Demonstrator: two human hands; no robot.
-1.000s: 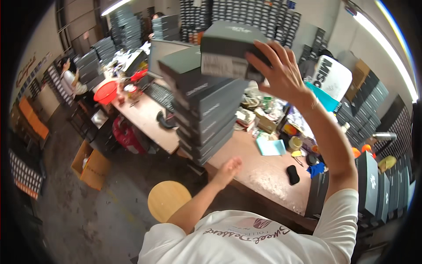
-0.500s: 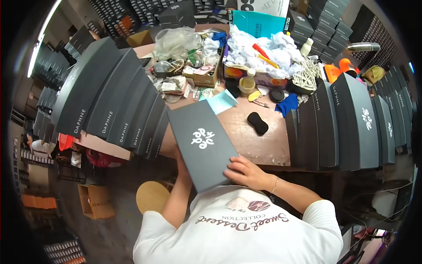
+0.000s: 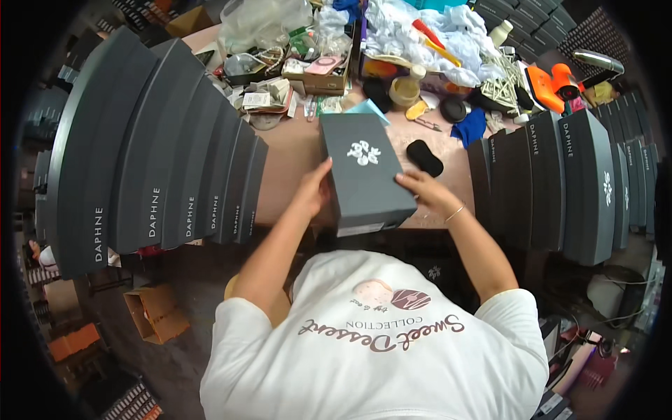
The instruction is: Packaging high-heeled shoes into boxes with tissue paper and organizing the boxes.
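Observation:
A closed dark grey shoebox (image 3: 365, 178) with a white printed mark on its lid is held between my two hands over the near part of the table. My left hand (image 3: 314, 187) presses flat-fingered against the box's left side. On the opposite side, my right hand (image 3: 427, 192) grips the edge near the front right corner, thumb toward the lid. Just beyond my right hand, a black sponge-shaped pad (image 3: 424, 158) lies on the tabletop. The far end of the box partly covers a light blue sheet (image 3: 367, 108).
Stacks of grey shoeboxes rise at left (image 3: 133, 161) and right (image 3: 553, 182). Behind lie a box of crumpled white paper (image 3: 427, 35), a capped jar (image 3: 405, 89), a blue cloth (image 3: 469, 128), white sticks (image 3: 500, 84) and an orange tool (image 3: 546, 87). A cardboard box (image 3: 155, 313) stands on the floor.
The shoebox has moved away from my body, further over the table, and turned more upright in view. My left hand now shows at its side. My head view has shifted.

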